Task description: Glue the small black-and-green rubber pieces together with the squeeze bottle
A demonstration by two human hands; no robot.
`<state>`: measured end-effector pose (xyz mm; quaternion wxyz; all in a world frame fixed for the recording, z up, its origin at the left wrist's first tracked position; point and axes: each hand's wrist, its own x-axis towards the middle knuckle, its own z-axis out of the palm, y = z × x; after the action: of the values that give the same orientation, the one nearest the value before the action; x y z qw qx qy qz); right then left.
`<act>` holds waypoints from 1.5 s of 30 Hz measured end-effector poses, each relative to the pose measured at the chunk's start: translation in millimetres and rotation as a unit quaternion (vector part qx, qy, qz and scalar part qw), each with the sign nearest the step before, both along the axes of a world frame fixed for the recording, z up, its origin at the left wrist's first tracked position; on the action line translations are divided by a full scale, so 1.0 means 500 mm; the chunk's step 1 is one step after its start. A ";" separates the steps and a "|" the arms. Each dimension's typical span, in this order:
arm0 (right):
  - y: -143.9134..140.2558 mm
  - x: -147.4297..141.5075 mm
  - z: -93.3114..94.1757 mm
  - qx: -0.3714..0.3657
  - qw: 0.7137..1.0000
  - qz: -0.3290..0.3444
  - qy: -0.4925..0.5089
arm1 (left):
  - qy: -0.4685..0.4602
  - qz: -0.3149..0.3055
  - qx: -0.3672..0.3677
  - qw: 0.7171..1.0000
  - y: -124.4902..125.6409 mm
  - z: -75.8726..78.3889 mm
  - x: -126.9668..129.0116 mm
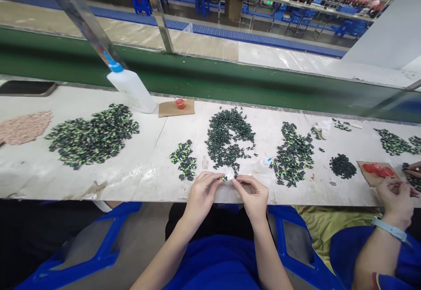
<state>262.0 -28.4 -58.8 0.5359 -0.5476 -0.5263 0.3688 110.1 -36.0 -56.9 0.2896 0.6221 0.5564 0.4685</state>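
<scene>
Between thumb and forefinger, my left hand (201,193) pinches a small black-and-green piece (224,178) at the front of the white table. Close beside it, my right hand (252,195) is closed in a pinch on a tiny dark piece (235,176). Just beyond my fingers lies a loose pile of small dark green pieces (222,127). To the left of my left hand is a small heap of black-and-green pieces (187,166). A larger heap of similar black-and-green pieces (292,156) spreads to the right, with a small white bottle (262,164) with a blue tip near it.
A white squeeze bottle (133,90) stands at the back left, near a cardboard piece (166,109) holding a red cap (180,103). Farther left are a big black-and-green heap (94,136) and pinkish pieces (26,127). A co-worker's hands (396,198) work at the right. A green ledge (197,73) runs behind.
</scene>
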 end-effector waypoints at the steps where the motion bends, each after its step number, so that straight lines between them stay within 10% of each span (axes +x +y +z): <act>1: 0.000 0.000 0.004 0.004 1.000 0.011 0.010 | -0.001 -0.004 0.002 1.000 0.000 0.003 0.001; 22: -0.010 0.004 0.013 -0.037 0.989 0.138 0.027 | 0.100 -0.010 0.077 0.992 -0.018 -0.006 0.003; 45: -0.042 0.028 0.040 -0.086 0.971 0.162 0.153 | 0.011 -0.070 0.052 0.996 -0.065 0.061 0.022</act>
<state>275.8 -49.4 -38.9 0.4941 -0.4366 -0.4855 0.5740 121.0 -68.3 -26.6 0.2830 0.6786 0.4898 0.4685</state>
